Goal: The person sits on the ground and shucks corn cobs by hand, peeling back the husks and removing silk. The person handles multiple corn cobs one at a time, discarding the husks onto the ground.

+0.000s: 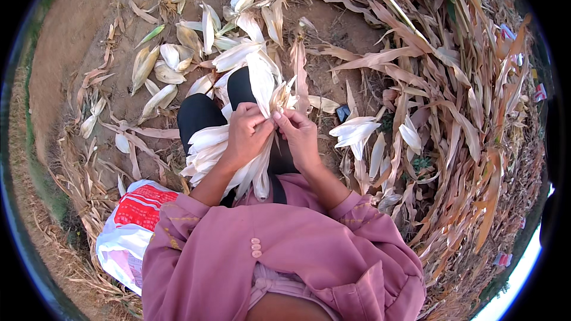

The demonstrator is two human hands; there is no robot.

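Observation:
Both my hands meet above my lap, fingertips nearly touching. My left hand (247,136) pinches a bundle of pale dry corn husks (209,149), which fans out over my lap and left thigh. In my right hand (296,133), thumb and forefinger grip the frayed tan base of corn husks (283,98), just in front of the left fingertips. Long white husk leaves (261,76) stretch forward from this spot over my knee. Exactly how the husks are joined under the fingers is hidden.
Loose husks (169,60) lie on the soil ahead and to the left. Dry corn stalks and leaves (428,67) are heaped along the right. A white and red plastic bag (122,236) stands by my left side. A small dark object (343,113) lies right of my knees.

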